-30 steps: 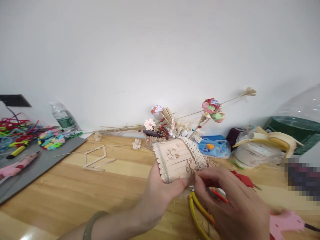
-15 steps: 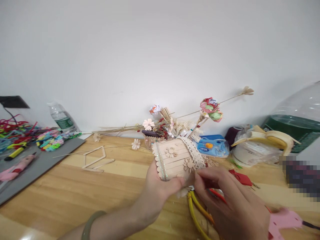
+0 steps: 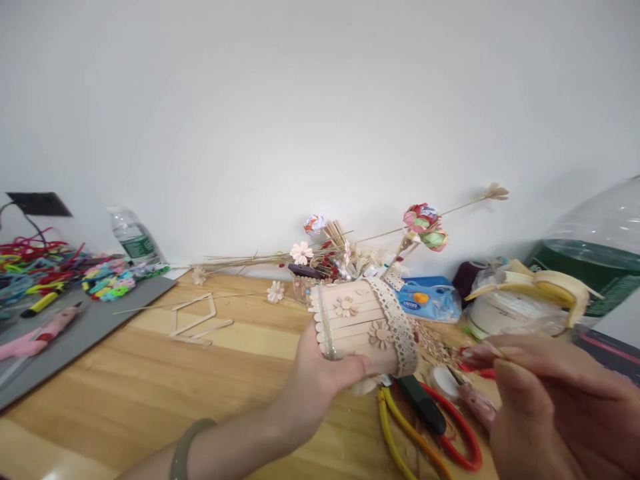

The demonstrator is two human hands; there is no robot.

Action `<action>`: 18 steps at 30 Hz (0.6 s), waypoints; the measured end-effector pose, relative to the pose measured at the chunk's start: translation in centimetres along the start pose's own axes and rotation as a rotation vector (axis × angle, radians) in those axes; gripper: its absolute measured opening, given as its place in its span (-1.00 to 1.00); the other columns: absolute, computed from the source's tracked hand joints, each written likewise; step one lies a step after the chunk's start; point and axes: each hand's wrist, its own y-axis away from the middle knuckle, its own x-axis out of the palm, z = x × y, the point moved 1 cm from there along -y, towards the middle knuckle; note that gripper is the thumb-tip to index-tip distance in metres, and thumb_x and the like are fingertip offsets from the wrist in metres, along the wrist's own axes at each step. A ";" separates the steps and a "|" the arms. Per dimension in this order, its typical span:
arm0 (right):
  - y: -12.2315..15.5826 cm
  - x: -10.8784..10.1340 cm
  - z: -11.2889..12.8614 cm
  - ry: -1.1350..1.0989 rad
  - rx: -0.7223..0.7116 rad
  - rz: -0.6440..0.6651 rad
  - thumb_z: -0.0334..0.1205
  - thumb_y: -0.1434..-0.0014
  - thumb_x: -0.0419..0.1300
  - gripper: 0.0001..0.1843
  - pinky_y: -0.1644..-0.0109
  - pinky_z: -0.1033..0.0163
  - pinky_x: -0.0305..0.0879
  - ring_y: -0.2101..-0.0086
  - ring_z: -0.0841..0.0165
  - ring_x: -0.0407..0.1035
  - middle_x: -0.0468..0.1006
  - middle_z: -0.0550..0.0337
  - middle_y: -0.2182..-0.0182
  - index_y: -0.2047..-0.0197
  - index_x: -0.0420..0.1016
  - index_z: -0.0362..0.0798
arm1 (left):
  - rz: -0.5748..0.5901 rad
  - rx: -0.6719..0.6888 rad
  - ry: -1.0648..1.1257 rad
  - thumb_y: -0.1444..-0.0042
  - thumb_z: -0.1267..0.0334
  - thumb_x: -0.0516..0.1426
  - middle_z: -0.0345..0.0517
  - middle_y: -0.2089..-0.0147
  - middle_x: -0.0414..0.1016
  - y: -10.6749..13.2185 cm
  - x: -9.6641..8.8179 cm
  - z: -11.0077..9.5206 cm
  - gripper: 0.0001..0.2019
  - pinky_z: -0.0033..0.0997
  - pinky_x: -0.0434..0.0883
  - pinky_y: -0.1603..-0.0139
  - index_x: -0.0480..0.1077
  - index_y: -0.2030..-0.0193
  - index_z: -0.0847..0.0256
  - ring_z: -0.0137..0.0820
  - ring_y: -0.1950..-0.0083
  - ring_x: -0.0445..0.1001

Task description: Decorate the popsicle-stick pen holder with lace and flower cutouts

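Note:
A round holder of wooden craft sticks (image 3: 357, 333) is tilted on its side above the table, with wooden flowers on its wall, lace trim (image 3: 400, 327) at the right and a glittery band at the left. My left hand (image 3: 320, 377) grips it from below, thumb across the near side. Away to the right, my right hand (image 3: 555, 400) has thumb and fingers pinched together; what lies between them, if anything, is too small to make out. Below the holder lie a tool with yellow handles (image 3: 393, 427) and one with a red loop handle (image 3: 467, 447). A pink tool (image 3: 477, 403) is partly behind my right hand.
Dried and paper flowers (image 3: 423, 227) lean behind the holder. Right of them are a blue wipes pack (image 3: 430, 300), a peeled banana (image 3: 540, 287) and a large bottle (image 3: 595, 260). Loose craft sticks (image 3: 195, 323) lie left; farther left, a grey board (image 3: 100, 330) bears pipe cleaners.
My right hand has moved off the holder to the right, uncovering the lace edge and the tools. My left hand still holds the holder in nearly the same place.

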 end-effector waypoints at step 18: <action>-0.3 2.2 -1.5 0.131 0.107 0.717 -0.20 -0.14 0.09 -0.91 0.46 0.34 0.29 0.52 0.43 0.34 0.48 0.31 0.48 0.31 0.42 0.07 | -0.149 0.172 -0.167 0.31 0.49 0.27 -0.11 0.25 0.62 -1.8 -1.0 -0.9 -0.61 -0.39 0.48 0.17 0.39 0.24 0.27 -0.27 0.20 0.56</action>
